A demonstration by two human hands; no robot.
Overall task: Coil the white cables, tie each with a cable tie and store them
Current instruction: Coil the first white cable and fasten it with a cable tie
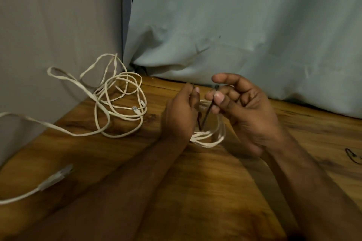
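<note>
Black cable tie pinched by left hand and right hand, around white coiled cable, wooden table.

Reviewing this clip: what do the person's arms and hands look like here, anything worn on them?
Both forearms are bare as far as the view shows: no sleeves, gloves, watch or bracelets. The left hand and right hand show no rings that I can make out. Fingernails are short and unpainted.

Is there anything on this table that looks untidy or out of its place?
Yes. The loose white cable lies in a tangled heap at the far left of the wooden table, and one strand runs off the left edge. The coiled cable between the hands looks neat; both hands hold a black cable tie at it.
</note>
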